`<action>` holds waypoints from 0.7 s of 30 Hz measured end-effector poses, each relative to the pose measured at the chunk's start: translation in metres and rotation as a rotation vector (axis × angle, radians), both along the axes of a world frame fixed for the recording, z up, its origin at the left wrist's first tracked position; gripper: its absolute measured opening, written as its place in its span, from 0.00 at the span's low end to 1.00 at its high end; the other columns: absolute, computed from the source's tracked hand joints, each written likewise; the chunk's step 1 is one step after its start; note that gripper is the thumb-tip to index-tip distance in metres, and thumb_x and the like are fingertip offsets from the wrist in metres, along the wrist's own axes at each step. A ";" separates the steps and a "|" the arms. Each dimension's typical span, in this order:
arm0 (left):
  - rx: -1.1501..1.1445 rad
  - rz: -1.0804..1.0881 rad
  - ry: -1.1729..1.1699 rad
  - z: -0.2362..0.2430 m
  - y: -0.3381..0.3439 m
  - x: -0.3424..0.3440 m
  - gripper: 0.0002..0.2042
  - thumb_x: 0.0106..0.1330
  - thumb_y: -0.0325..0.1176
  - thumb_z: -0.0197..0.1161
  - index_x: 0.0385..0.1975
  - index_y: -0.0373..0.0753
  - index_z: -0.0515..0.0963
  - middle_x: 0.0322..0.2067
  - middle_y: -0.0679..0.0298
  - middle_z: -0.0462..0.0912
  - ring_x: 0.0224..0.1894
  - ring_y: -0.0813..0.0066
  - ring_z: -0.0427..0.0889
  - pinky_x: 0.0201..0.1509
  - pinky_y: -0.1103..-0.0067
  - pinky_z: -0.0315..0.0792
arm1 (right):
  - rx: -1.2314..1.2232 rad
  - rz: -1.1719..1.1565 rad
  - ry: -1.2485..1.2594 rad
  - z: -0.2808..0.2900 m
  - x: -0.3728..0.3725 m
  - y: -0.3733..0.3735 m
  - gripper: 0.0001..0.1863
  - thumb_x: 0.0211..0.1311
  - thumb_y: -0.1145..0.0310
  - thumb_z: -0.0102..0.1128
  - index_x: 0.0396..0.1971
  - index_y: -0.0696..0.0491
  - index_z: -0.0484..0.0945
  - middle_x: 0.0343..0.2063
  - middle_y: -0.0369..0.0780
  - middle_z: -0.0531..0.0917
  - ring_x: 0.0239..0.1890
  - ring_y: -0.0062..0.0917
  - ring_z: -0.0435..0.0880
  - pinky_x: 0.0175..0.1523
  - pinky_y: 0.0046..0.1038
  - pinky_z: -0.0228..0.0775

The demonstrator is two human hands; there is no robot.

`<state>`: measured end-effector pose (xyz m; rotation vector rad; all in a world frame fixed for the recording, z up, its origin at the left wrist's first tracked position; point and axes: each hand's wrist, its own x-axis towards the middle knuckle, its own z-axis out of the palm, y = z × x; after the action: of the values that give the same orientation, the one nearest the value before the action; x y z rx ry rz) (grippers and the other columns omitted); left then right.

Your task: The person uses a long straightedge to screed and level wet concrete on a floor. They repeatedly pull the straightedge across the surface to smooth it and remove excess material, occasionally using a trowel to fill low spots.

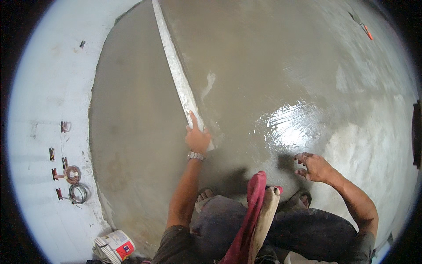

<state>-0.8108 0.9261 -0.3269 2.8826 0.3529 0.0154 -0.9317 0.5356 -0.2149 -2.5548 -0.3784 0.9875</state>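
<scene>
My left hand (198, 140), with a metal-banded watch on its wrist, grips the near end of a long, pale straightedge (178, 72). Its index finger stretches along the bar, and the thumb lies at the left edge. From my hand the straightedge runs away to the top of the view, lying on smooth grey wet screed (246, 57). To the right, my right hand (317, 167) hovers over a shiny wet patch's near side, empty, its fingers loosely bent and apart.
A trowel (363, 27) with an orange handle lies far right. Along the left runs a white wall (39, 97) with small boxes and coiled wires (72, 174). A white bucket (115, 246) stands lower left. My sandalled feet (303, 200) are on the floor, and red and cream cloth (255, 198) hangs before me.
</scene>
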 end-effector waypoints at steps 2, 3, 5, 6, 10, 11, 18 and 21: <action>0.054 -0.029 -0.035 -0.004 0.000 -0.009 0.45 0.56 0.40 0.61 0.71 0.54 0.40 0.44 0.34 0.74 0.39 0.40 0.80 0.41 0.60 0.75 | -0.002 -0.047 0.022 0.009 0.002 -0.003 0.22 0.57 0.63 0.62 0.50 0.55 0.71 0.41 0.47 0.80 0.46 0.40 0.79 0.52 0.38 0.70; 0.007 -0.022 -0.007 0.000 -0.004 -0.009 0.46 0.55 0.39 0.62 0.71 0.54 0.39 0.44 0.33 0.74 0.40 0.39 0.80 0.42 0.59 0.75 | 0.000 -0.058 0.026 0.012 0.002 -0.005 0.22 0.57 0.63 0.62 0.50 0.55 0.71 0.41 0.47 0.80 0.46 0.40 0.79 0.52 0.38 0.70; -0.081 -0.002 0.051 0.008 -0.009 -0.013 0.48 0.54 0.37 0.64 0.71 0.55 0.38 0.44 0.32 0.74 0.41 0.39 0.79 0.44 0.58 0.74 | 0.009 -0.075 0.033 0.012 0.000 -0.008 0.22 0.57 0.63 0.62 0.50 0.55 0.71 0.41 0.47 0.80 0.46 0.40 0.79 0.52 0.38 0.70; -0.072 -0.007 0.048 0.011 -0.010 -0.011 0.47 0.54 0.38 0.64 0.71 0.55 0.38 0.44 0.32 0.75 0.41 0.39 0.79 0.44 0.58 0.74 | 0.009 -0.070 0.019 0.010 -0.003 -0.009 0.22 0.57 0.63 0.62 0.50 0.55 0.71 0.41 0.47 0.80 0.46 0.40 0.79 0.52 0.38 0.70; -0.003 -0.020 0.010 0.006 -0.005 -0.009 0.46 0.55 0.40 0.62 0.71 0.53 0.39 0.45 0.30 0.73 0.40 0.39 0.80 0.42 0.60 0.75 | 0.024 -0.050 0.029 0.013 -0.003 0.006 0.23 0.57 0.63 0.62 0.50 0.55 0.71 0.40 0.47 0.80 0.46 0.40 0.79 0.51 0.38 0.70; 0.014 -0.032 -0.010 0.006 -0.008 -0.006 0.45 0.56 0.41 0.61 0.71 0.52 0.39 0.46 0.29 0.72 0.40 0.40 0.81 0.41 0.60 0.76 | 0.022 -0.056 0.043 0.018 0.001 0.006 0.23 0.57 0.63 0.62 0.50 0.55 0.71 0.40 0.47 0.80 0.46 0.40 0.79 0.51 0.38 0.70; -0.056 -0.026 0.076 0.019 -0.021 -0.012 0.44 0.57 0.41 0.61 0.71 0.52 0.39 0.46 0.29 0.72 0.40 0.39 0.80 0.44 0.59 0.74 | 0.042 -0.076 -0.027 0.015 -0.009 -0.004 0.22 0.57 0.63 0.62 0.49 0.55 0.71 0.40 0.47 0.80 0.44 0.42 0.79 0.50 0.39 0.70; -0.062 -0.028 0.039 0.022 -0.023 -0.004 0.44 0.57 0.40 0.60 0.71 0.51 0.40 0.47 0.29 0.72 0.41 0.39 0.79 0.45 0.59 0.73 | 0.055 -0.069 -0.016 0.029 -0.006 0.002 0.23 0.57 0.63 0.62 0.50 0.57 0.71 0.41 0.49 0.79 0.46 0.43 0.78 0.51 0.40 0.70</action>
<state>-0.8144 0.9034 -0.3048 2.8290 0.3149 -0.0560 -0.9381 0.5372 -0.1854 -2.5103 -0.3145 0.9202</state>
